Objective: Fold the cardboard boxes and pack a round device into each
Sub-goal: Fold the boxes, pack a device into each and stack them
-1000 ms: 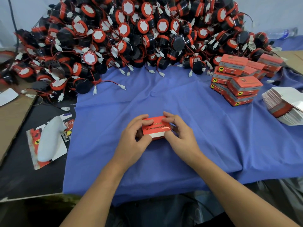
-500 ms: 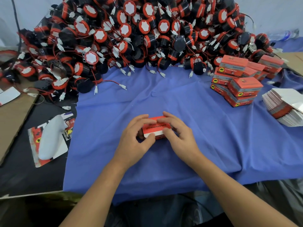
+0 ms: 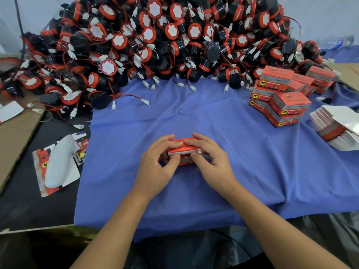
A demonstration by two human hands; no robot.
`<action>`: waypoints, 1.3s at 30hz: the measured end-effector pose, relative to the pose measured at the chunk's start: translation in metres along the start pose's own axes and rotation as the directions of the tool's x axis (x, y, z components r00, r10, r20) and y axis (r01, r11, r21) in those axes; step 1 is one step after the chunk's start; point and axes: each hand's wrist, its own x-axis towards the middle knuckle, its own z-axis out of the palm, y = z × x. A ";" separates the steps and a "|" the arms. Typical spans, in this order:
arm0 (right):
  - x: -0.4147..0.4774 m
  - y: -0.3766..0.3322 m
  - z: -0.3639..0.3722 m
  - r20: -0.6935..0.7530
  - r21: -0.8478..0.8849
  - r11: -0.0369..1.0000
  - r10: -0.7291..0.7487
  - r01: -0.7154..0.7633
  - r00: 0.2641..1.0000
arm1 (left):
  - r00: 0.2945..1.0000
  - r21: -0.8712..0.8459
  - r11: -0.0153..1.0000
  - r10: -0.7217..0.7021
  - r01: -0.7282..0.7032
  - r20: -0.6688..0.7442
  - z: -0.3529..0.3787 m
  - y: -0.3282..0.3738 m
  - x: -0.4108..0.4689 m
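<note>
A: Where's the box?

B: On the surface, midway along, towards its near edge. The left hand and right hand each keep a curled grip on one end, thumbs in front, fingers over the top flap.

A: Why both?

B: Likely bracing it to tuck the flap. The device pile lines the far edge.

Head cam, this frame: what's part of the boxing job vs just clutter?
Job: red box held in left hand and right hand; pile of round devices; stack of packed boxes; flat box blanks.
Lying about: white object on a printed card; plastic bottle; brown cardboard sheet.
</note>
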 end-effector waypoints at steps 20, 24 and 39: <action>0.000 0.002 0.003 -0.074 0.030 0.996 0.091 -0.089 0.993 | 0.992 0.112 0.993 -0.040 0.027 0.116 -0.001 0.000 0.001; 0.002 0.006 0.004 -0.092 -0.020 0.997 0.078 -0.080 0.993 | 0.996 -0.085 0.994 -0.077 0.072 -0.051 -0.005 0.000 0.001; 0.003 0.010 0.004 -0.094 -0.062 0.996 0.050 -0.056 0.994 | 0.967 0.457 0.863 0.254 -0.215 -0.025 -0.001 0.012 -0.015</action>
